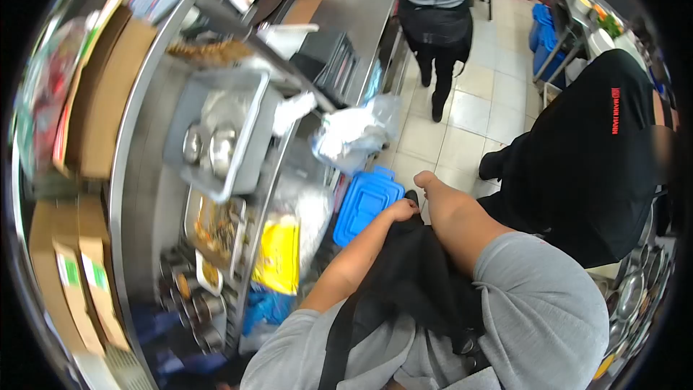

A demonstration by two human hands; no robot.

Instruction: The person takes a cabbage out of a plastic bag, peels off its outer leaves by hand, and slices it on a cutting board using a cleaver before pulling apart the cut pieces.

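My left hand (403,209) is closed at the front of my body, on the upper edge of the black apron (411,267) that hangs over my grey shirt. My right hand (424,179) reaches forward over the tiled floor, a little ahead of the other hand. Its fingers are small and partly turned away, so whether they hold anything cannot be made out. Just left of my hands, a blue lid (369,206) lies on a bin beside the shelving.
Metal shelving (130,144) on the left holds cardboard boxes, a grey tub (249,137) with metal bowls, and a yellow bag (278,256). A person in black (577,166) bends close at right. Another person (437,0) stands ahead by the steel counter (361,0).
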